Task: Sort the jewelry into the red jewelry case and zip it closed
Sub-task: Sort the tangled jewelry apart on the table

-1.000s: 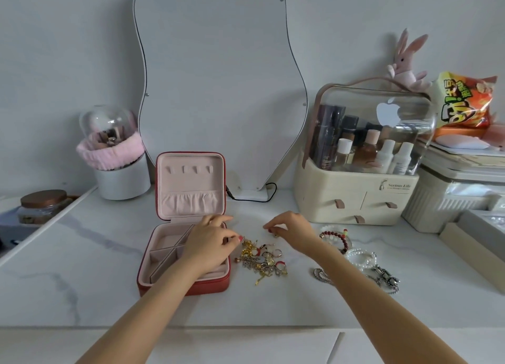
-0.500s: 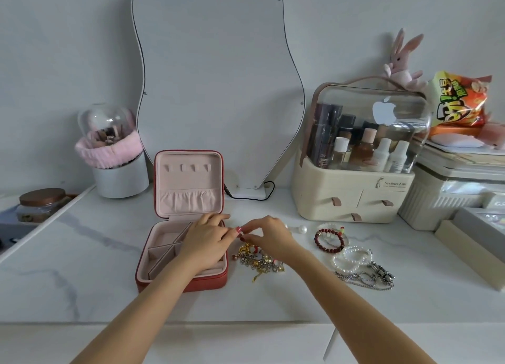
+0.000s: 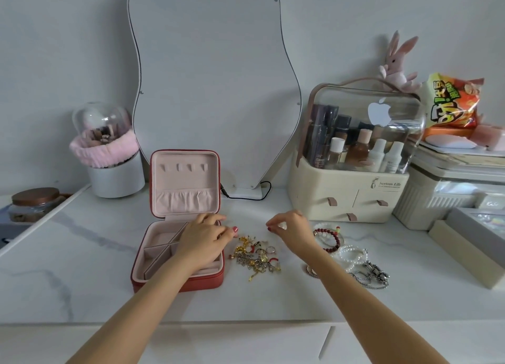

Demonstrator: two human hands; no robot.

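Left hand [image 3: 203, 239]: I am holding it palm-down, fingers loosely curled. Right hand [image 3: 293, 228]: fingertips pinching together, forearm extending forward.

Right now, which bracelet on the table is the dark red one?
The dark red bead bracelet, lying just right of the right hand. The pearl bracelets in front of it are white, and the chain bracelets nearest the table edge are silver.

— What sort of place is this?
— A home dressing table: a wavy mirror [image 3: 213, 90] leans on the far wall above a white marble surface [image 3: 82, 268].
— Anything else?
— A cosmetics box [image 3: 355, 156] of bottles at far right, a plush rabbit [image 3: 396, 63] on it.
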